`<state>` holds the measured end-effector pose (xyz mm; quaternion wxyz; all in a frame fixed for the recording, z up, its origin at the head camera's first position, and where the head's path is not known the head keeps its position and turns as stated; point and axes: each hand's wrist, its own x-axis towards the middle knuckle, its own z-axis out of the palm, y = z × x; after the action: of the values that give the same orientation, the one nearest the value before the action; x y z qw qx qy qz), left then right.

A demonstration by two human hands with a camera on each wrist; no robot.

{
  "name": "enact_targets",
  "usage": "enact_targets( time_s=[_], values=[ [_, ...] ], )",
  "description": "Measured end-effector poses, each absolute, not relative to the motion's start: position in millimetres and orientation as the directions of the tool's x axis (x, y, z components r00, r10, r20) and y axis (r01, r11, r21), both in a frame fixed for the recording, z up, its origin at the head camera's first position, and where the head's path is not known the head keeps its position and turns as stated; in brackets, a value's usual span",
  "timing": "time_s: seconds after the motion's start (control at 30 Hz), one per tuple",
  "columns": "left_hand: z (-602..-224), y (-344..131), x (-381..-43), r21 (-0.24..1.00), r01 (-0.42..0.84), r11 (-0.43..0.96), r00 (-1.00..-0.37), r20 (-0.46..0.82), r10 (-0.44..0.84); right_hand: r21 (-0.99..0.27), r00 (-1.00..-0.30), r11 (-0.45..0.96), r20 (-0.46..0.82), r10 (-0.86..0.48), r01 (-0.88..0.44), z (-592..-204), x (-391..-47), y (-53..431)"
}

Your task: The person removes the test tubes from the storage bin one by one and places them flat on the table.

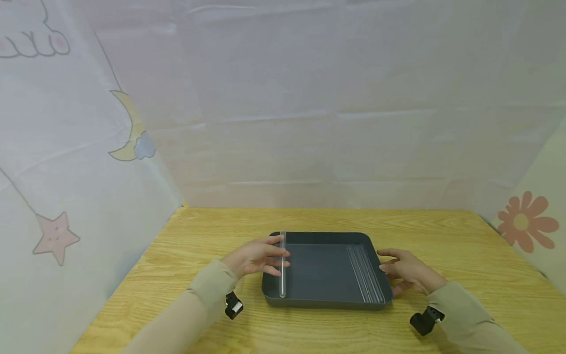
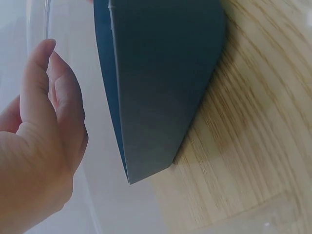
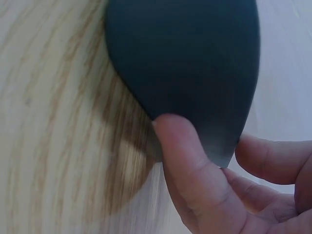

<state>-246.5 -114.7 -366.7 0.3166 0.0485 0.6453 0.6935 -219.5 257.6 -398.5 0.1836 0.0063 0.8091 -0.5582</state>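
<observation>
A clear test tube (image 1: 283, 285) stands lengthwise over the left side of a dark grey tray (image 1: 323, 303), its rounded end toward me. My left hand (image 1: 258, 256) holds this tube between thumb and fingers, above the tray's left rim. In the left wrist view the thumb and fingertips of the left hand (image 2: 41, 126) meet at the clear tube (image 2: 38, 19). Several more clear test tubes (image 1: 364, 273) lie side by side along the tray's right wall. My right hand (image 1: 409, 271) grips the tray's right edge, with the thumb (image 3: 183, 141) against its outer wall.
The tray rests on a wood-grain table (image 1: 212, 231). Pale fabric walls (image 1: 283, 123) with printed moon, star and flower shapes enclose the table at the back and sides. A small black camera (image 1: 233, 306) hangs at the left wrist, another camera (image 1: 424, 322) at the right.
</observation>
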Motion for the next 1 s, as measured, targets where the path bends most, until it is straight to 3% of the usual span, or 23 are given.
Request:
enact_targets(
  time_s=[1.0],
  values=[
    [-365.5, -158.3, -243.4, 0.931, -0.363, 0.039, -0.807, -0.336, 0.485, -0.901, -0.932, 0.38, -0.301, -0.2, 0.21, -399.9, -219.9, 256.0]
  ],
)
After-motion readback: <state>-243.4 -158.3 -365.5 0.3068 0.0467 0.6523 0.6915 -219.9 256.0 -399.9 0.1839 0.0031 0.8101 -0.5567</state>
